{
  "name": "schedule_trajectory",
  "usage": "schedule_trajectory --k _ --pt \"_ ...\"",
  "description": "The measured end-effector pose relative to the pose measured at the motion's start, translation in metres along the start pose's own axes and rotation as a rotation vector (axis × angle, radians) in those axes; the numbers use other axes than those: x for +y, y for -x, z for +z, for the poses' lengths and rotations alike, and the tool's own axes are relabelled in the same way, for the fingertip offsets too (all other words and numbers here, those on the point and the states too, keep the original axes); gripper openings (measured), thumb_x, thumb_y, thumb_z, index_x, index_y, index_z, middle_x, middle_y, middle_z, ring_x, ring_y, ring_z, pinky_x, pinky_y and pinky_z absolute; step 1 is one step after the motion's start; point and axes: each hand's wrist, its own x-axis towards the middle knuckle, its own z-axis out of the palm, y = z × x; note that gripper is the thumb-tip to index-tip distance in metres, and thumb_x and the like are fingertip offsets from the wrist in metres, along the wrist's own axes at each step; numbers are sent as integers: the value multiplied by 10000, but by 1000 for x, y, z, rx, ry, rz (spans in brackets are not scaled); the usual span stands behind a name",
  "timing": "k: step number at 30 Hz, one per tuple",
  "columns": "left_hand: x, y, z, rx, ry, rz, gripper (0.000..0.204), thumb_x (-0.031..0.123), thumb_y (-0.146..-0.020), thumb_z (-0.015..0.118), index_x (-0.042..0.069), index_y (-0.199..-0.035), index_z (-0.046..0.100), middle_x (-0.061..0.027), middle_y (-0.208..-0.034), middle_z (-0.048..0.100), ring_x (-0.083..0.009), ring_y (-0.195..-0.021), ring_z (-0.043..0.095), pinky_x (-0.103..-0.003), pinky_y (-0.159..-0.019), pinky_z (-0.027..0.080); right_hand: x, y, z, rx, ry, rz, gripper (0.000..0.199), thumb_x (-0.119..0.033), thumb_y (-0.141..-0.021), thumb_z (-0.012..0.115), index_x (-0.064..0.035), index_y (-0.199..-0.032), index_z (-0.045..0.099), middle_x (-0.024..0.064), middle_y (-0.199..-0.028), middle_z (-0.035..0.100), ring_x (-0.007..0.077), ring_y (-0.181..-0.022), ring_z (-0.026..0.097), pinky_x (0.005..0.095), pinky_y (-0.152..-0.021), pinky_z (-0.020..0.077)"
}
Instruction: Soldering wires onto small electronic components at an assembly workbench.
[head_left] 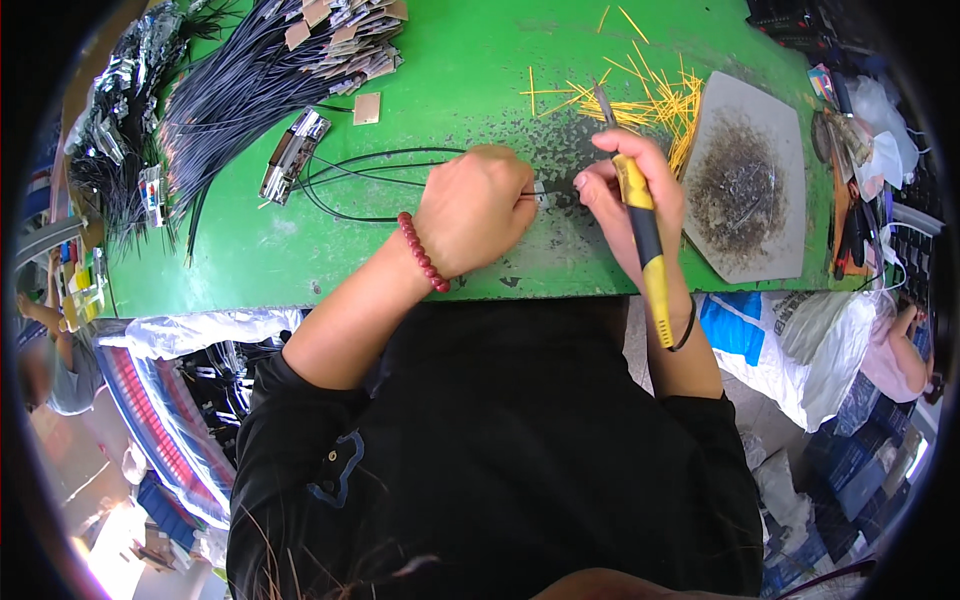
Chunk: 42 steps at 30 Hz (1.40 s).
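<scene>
My left hand [475, 208], with a red bead bracelet on the wrist, is closed around the end of a thin black cable [345, 180] that loops over the green table [460, 60]. A small metal piece [541, 194] shows at its fingertips. My right hand [632, 185] grips a yellow and black soldering iron [643, 235], its metal tip [604, 103] pointing up and away. The right fingertips sit close to the small metal piece, almost touching the left hand.
A pile of black cables with tan cards [270, 60] lies at the upper left, a shiny packet [293, 153] beside it. Yellow sticks [650, 95] scatter at the upper right, next to a grey plate of dark residue [745, 180]. Bags and crates sit below.
</scene>
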Motion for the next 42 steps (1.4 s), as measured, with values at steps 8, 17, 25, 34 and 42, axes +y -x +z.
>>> schedule_trajectory --k 8,17,25,34,42 --pt "3 3 -8 -21 124 4 121 120 -734 660 18 -790 624 -138 -753 623 -341 -731 609 -423 -649 486 11 18 22 16 220 -223 406 107 -739 698 -65 -1091 593 23 -755 631 55 -668 588 199 -617 476" --pt "-1 2 -3 -9 64 12 68 110 -753 614 46 -740 594 -135 -752 619 -346 -764 611 -457 -667 489 14 22 10 -22 95 -219 370 112 -789 645 -43 -1116 569 76 -874 681 101 -781 655 224 -690 517" --pt "-3 3 2 44 39 70 81 85 -715 651 33 -746 598 -122 -728 599 -322 -718 601 -409 -633 471 8 9 16 -95 123 -339 347 77 -749 664 -79 -1055 614 105 -836 677 189 -697 689 256 -608 520" --pt "-5 6 2 69 176 -27 92 93 -728 666 15 -760 630 -126 -736 613 -325 -695 606 -393 -622 482 11 14 17 -60 216 -204 368 28 -727 683 -130 -1051 613 64 -723 622 211 -594 628 298 -556 487" --pt "-2 5 11 157 67 -10 67 93 -713 642 40 -697 604 -119 -714 600 -316 -700 607 -410 -618 490 19 20 5 18 13 -114 274 -86 -867 648 -58 -1135 599 75 -817 692 104 -710 644 240 -653 512"
